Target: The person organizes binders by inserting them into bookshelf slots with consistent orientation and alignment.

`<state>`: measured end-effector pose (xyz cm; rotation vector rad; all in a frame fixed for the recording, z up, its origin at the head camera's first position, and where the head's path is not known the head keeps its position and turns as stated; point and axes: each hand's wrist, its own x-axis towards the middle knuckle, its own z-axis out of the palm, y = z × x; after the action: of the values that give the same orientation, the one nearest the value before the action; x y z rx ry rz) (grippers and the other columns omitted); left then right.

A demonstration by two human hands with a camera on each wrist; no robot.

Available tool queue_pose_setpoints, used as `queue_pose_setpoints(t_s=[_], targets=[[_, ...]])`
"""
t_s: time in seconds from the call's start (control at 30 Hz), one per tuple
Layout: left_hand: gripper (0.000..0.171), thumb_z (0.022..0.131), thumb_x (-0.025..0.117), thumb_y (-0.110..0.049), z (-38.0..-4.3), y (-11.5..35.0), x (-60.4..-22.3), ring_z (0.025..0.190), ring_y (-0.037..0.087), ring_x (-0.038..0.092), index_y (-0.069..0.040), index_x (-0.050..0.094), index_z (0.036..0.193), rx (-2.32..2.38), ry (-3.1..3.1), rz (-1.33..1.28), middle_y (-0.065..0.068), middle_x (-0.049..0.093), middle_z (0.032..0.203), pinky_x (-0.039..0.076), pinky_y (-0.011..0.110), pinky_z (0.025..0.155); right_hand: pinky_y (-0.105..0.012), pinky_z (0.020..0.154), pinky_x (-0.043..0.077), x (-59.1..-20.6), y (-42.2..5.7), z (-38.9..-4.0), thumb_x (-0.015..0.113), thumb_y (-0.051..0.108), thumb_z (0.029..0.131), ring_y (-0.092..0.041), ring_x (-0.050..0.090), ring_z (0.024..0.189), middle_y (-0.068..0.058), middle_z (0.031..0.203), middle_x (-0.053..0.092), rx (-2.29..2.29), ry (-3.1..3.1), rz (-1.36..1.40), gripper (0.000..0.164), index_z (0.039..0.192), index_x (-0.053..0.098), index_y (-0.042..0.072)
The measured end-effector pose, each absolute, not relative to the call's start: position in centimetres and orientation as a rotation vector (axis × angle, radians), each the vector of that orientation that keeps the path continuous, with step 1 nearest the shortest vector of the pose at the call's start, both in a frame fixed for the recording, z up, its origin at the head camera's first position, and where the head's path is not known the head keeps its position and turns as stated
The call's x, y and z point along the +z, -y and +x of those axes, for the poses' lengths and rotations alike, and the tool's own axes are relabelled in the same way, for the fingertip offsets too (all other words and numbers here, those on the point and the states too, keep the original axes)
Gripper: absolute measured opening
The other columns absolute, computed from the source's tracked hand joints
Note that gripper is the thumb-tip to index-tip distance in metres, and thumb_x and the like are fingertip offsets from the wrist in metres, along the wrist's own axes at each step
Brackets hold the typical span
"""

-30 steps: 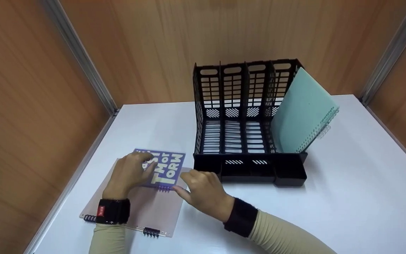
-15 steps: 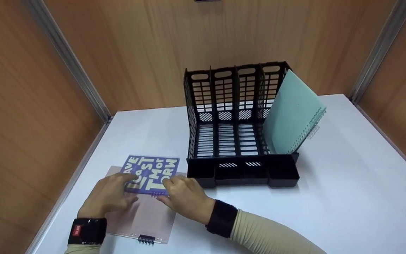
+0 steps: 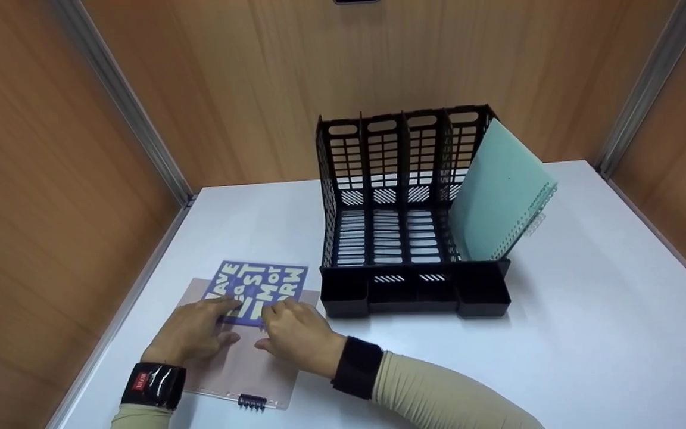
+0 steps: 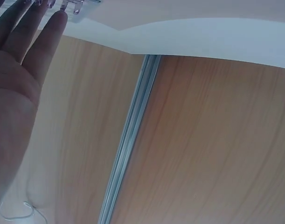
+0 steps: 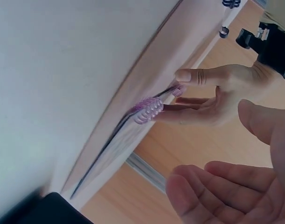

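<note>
A small purple notebook point(image 3: 292, 283) with pale lettering on its cover lies over a larger translucent pink notebook point(image 3: 253, 369). My left hand point(image 3: 191, 333) reaches over the purple cover's near left part, its thumb apart over the pink notebook. In the left wrist view the fingers point(image 4: 42, 46) are straight, their tips by clear rings. My right hand point(image 3: 298, 333) is at the purple notebook's near right edge with fingers loosely bent. The right wrist view shows nothing between its thumb and fingers point(image 5: 198, 191), and pink spiral rings point(image 5: 149, 110) beside the left hand.
A black file organizer point(image 3: 414, 307) with tall slots stands right of the notebooks. A mint spiral notebook point(image 3: 501, 193) leans in its rightmost slot. Wooden panels point(image 3: 248, 89) enclose the white table point(image 3: 587, 333) at the back and sides.
My left hand has moved left and toward me, uncovering more of the purple cover. My right hand has shifted left along its near edge. The head view has shifted slightly.
</note>
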<state>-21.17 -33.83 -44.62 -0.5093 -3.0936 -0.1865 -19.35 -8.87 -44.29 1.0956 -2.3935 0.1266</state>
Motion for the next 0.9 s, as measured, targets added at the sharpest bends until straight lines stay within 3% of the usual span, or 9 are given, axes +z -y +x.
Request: queue_pose_setpoints(t_s=[0.23, 0.43, 0.67, 0.9], targets=[[0.037, 0.077, 0.090, -0.031, -21.5, 33.8, -45.1, 0.083, 0.023, 0.072, -0.017, 0.078, 0.110, -0.079, 2.872, -0.721, 0.004, 0.078, 0.095, 0.056, 0.046, 0.079, -0.025, 0.068, 0.055, -45.3, 9.4, -20.0, 0.070, 0.055, 0.092, -0.014, 0.066, 0.078, -0.001, 0.092, 0.073, 0.039, 2.398, 1.116, 0.049, 0.105, 0.075, 0.008], [0.031, 0.076, 0.091, -0.028, -21.7, 33.8, -45.4, 0.078, 0.018, 0.072, -0.020, 0.079, 0.104, 0.026, 2.732, -0.884, 0.001, 0.078, 0.094, 0.058, 0.040, 0.075, -0.024, 0.065, 0.054, -45.7, 10.3, -19.9, 0.069, 0.055, 0.093, -0.014, 0.064, 0.080, -0.001, 0.094, 0.072, -0.062, 2.440, 1.108, 0.049, 0.107, 0.074, 0.009], [0.024, 0.083, 0.086, -0.021, -21.8, 33.3, -46.2, 0.081, 0.024, 0.073, -0.014, 0.077, 0.104, 0.003, 2.636, -1.009, 0.008, 0.077, 0.098, 0.059, 0.042, 0.074, -0.023, 0.064, 0.054, -46.1, 11.2, -19.9, 0.067, 0.054, 0.094, -0.011, 0.062, 0.077, 0.001, 0.088, 0.068, -0.231, 2.379, 1.062, 0.046, 0.107, 0.073, 0.011], [0.015, 0.086, 0.080, -0.012, -21.8, 32.6, -46.6, 0.073, 0.030, 0.073, -0.009, 0.072, 0.098, 0.085, 2.538, -1.082, 0.014, 0.076, 0.091, 0.060, 0.041, 0.065, -0.024, 0.062, 0.051, -46.3, 11.9, -19.9, 0.056, 0.030, 0.102, -0.010, 0.059, 0.071, 0.004, 0.080, 0.066, -0.365, 2.415, 1.046, 0.023, 0.104, 0.073, 0.014]])
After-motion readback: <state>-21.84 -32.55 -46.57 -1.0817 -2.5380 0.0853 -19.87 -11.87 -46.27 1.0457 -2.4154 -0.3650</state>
